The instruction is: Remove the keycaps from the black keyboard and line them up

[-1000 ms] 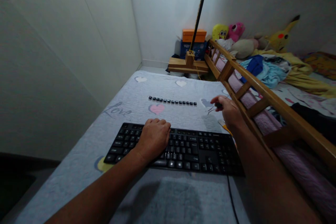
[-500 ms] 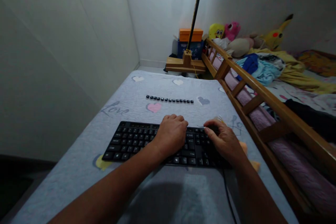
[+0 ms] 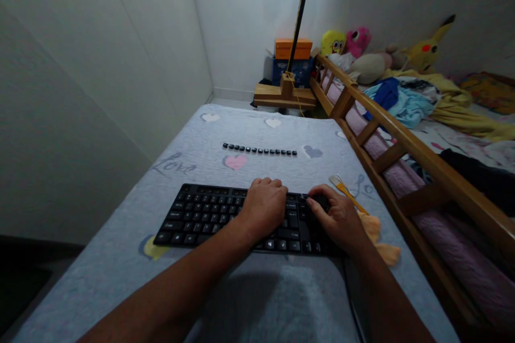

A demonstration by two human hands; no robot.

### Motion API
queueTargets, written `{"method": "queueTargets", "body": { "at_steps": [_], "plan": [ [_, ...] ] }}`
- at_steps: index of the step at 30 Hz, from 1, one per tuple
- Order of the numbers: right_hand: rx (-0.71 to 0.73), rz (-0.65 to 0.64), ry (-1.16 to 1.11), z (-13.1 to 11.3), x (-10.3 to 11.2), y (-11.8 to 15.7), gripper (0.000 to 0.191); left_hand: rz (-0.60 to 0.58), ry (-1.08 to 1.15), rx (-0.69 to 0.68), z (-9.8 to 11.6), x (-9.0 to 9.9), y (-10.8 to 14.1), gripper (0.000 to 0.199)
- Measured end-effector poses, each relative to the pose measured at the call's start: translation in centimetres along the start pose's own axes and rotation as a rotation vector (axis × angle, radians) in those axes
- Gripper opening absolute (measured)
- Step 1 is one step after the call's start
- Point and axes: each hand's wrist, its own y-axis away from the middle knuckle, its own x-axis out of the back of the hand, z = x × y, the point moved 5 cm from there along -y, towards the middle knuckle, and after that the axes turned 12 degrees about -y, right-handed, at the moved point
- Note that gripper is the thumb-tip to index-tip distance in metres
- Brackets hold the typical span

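Observation:
A black keyboard [image 3: 189,220] lies across the patterned bed cover, with its cable running off toward me. My left hand [image 3: 265,206] rests over its middle, fingers together and bent at the far edge, holding it. At the keyboard's right end, my right hand [image 3: 338,217] is closed, thumb and forefinger together by the upper keys. A thin tool [image 3: 304,196] seems to poke out left of these fingertips; most of it is hidden. Beyond the keyboard, several loose black keycaps [image 3: 260,151] form a row.
Right of the keyboard lie a yellow-handled brush [image 3: 348,194] and an orange cloth [image 3: 386,253]. A wooden bed rail [image 3: 398,142] borders the right side, with clothes and plush toys behind it. A wooden stand [image 3: 281,96] with a dark pole is at the far end.
My right hand has shifted slightly left and down, bringing its fingertips onto the upper keys. More of the brush and cloth shows. My left hand stays on the keyboard.

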Motion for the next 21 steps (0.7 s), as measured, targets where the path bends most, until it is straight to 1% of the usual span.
{"method": "queueTargets", "body": {
  "at_steps": [7, 11, 17, 21],
  "plan": [
    [0.016, -0.008, 0.035, -0.2, -0.4, 0.1, 0.008, 0.005, -0.016, -0.01, 0.0, -0.1, -0.1, 0.025],
    [-0.006, 0.021, 0.03, 0.3, 0.0, 0.2, 0.01, -0.008, -0.027, -0.011, 0.1, -0.1, -0.1, 0.025],
    [-0.033, 0.038, 0.028, 1.3, 0.2, 0.2, 0.014, 0.01, -0.026, -0.022, 0.1, 0.0, -0.1, 0.026],
    [-0.046, 0.043, 0.046, 1.4, 0.1, 0.1, 0.015, 0.012, -0.035, -0.026, 0.2, 0.0, -0.1, 0.025]
  ]
}}
